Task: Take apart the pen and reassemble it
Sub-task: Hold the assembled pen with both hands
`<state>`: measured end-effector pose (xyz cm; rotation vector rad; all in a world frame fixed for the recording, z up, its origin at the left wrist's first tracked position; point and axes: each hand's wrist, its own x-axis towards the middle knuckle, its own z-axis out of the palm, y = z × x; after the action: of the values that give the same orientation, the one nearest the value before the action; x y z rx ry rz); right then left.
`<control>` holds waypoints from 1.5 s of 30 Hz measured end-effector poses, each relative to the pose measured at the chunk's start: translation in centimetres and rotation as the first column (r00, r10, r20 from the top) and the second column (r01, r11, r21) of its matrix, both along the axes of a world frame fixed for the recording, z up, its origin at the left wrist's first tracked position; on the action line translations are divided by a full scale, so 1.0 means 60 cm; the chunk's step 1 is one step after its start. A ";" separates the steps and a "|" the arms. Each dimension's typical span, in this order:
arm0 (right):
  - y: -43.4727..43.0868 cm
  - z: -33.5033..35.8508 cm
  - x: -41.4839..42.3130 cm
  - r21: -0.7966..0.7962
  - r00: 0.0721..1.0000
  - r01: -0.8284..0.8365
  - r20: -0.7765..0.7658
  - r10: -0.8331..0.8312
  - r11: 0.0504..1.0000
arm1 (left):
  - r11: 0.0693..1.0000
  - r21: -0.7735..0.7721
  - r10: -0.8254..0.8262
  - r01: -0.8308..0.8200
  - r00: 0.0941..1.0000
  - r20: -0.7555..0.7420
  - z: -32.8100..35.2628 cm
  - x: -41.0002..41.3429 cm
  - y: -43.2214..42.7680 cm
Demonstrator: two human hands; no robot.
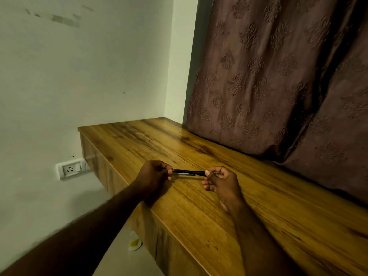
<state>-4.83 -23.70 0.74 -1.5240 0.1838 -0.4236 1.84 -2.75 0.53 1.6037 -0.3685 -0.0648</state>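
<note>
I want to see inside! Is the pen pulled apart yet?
Together: the pen runs unbroken between the left hand and right hand.

The room is dim with a warm, yellow-green cast; a soft sheen lies along the worktop (brightest on its far half), while the folds of the curtain sink into deep shadow. The wide lens tilts the wall corner and bows the worktop's edges toward the frame borders. The left forearm at lower left is smeared soft, whereas the left hand, the right hand and the pen between them are fairly sharp.
</note>
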 end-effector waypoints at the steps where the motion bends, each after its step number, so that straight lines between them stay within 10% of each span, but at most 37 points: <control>1: -0.002 -0.001 0.002 -0.022 1.000 -0.031 -0.008 0.030 0.999 | 0.999 0.047 0.008 -0.010 0.999 0.039 -0.002 0.006 0.005; 16: 0.010 -0.022 0.035 -0.723 0.976 0.117 -0.045 -0.215 0.681 | 0.654 0.621 0.082 -0.432 0.857 0.509 -0.006 0.001 -0.007; 31: 0.014 -0.019 0.034 -0.848 0.940 0.099 -0.092 -0.329 0.520 | 0.602 0.699 0.052 -0.386 0.892 0.448 -0.006 0.011 -0.006; 45: 0.012 -0.018 0.035 -0.817 0.946 0.086 -0.112 -0.303 0.571 | 0.805 0.504 0.203 -0.313 0.943 0.262 -0.008 0.021 -0.006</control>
<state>-2.76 -23.01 -0.34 -2.4966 0.3948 -0.5353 3.10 -3.08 0.04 2.2235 -0.2891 0.2232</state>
